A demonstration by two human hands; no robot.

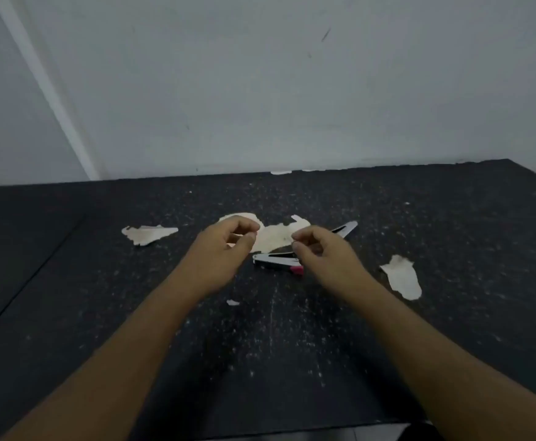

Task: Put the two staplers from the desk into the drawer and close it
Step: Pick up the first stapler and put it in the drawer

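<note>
A small metal stapler with a pink end (279,263) lies on the dark speckled desk (292,345), between my two hands. A second metal stapler (346,229) lies farther back to the right, mostly hidden behind my right hand. My left hand (225,249) hovers just left of the near stapler, fingers curled, thumb and forefinger nearly touching, holding nothing. My right hand (320,254) hovers over the near stapler's right end, fingers curled and holding nothing. No drawer is in view.
Torn pale patches mark the desk surface: one at the left (147,233), one behind my hands (273,237), one at the right (403,276). A grey wall (260,90) rises behind the desk's back edge. The desk's front edge runs along the bottom.
</note>
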